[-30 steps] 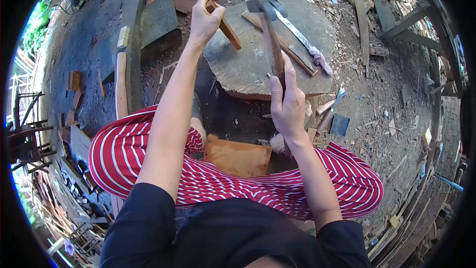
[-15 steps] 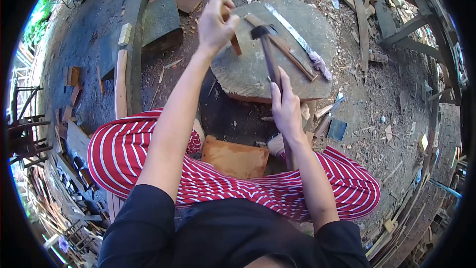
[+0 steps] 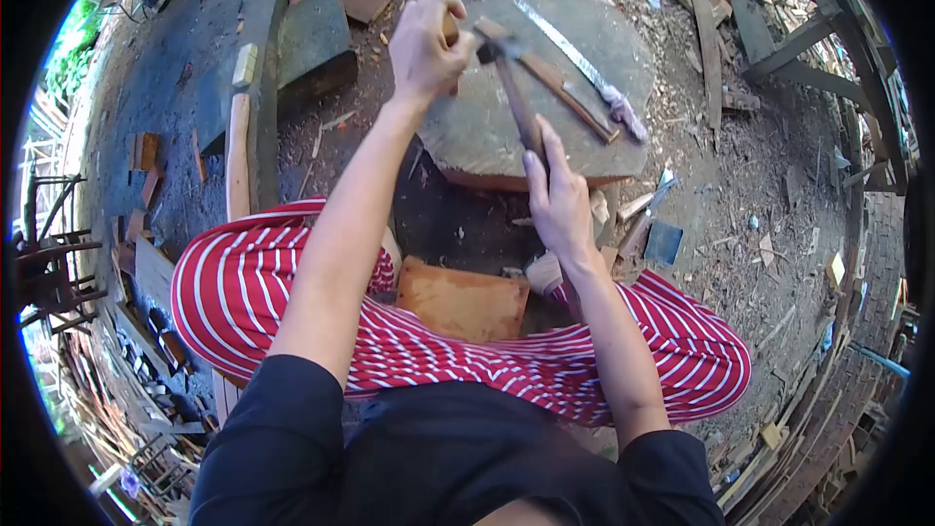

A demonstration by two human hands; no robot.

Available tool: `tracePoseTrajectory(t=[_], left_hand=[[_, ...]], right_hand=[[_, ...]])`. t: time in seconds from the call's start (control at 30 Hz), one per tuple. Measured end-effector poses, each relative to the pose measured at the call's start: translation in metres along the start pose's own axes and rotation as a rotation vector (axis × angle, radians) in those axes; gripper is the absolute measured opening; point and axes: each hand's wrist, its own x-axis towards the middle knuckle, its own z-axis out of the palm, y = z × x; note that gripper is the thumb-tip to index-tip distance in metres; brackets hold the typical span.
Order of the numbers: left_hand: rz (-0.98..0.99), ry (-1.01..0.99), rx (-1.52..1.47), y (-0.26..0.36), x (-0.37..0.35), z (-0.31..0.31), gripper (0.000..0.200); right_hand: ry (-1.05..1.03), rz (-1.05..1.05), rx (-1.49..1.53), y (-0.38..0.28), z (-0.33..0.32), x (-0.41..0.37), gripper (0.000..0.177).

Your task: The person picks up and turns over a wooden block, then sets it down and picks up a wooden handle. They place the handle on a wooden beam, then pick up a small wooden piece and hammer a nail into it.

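Note:
My left hand (image 3: 427, 47) is closed around a brown wooden piece (image 3: 450, 29) above the left part of a large stump (image 3: 497, 127). In my right hand (image 3: 562, 197) is the wooden handle of a hammer (image 3: 516, 102); its dark head is close to the fingers of my left hand. Behind the hammer, a second wooden-handled tool (image 3: 570, 100) lies slantwise on the stump. To its right rests a long pale blade (image 3: 565, 44) with a wrapped grip (image 3: 624, 114).
A brown board (image 3: 462, 303) lies between my feet. Left of the stump stands a dark block (image 3: 314, 44), with a long beam (image 3: 263, 117) beside it. Wood scraps and chips litter the ground, and a small dark square (image 3: 664, 243) lies right of the stump.
The hammer head has moved left, closer to my left hand. My left hand has turned, so less of the wooden piece shows below it.

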Motion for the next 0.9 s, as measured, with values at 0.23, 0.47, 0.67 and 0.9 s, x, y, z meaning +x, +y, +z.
tracePoseTrajectory(t=[0.23, 0.47, 0.67, 0.9], left_hand=[[-0.052, 0.110, -0.062, -0.007, -0.006, 0.000, 0.021], [-0.040, 0.124, -0.036, -0.012, -0.009, -0.001, 0.023], [-0.063, 0.097, -0.049, -0.008, -0.011, -0.002, 0.021], [-0.172, 0.192, -0.195, -0.032, -0.013, -0.008, 0.015]], right_hand=[[0.019, -0.041, -0.096, 0.001, 0.010, 0.008, 0.049], [0.142, 0.062, 0.104, -0.036, -0.029, 0.021, 0.047], [0.037, 0.020, -0.040, 0.009, 0.012, 0.008, 0.045], [0.073, 0.230, 0.092, -0.006, -0.022, 0.020, 0.044]])
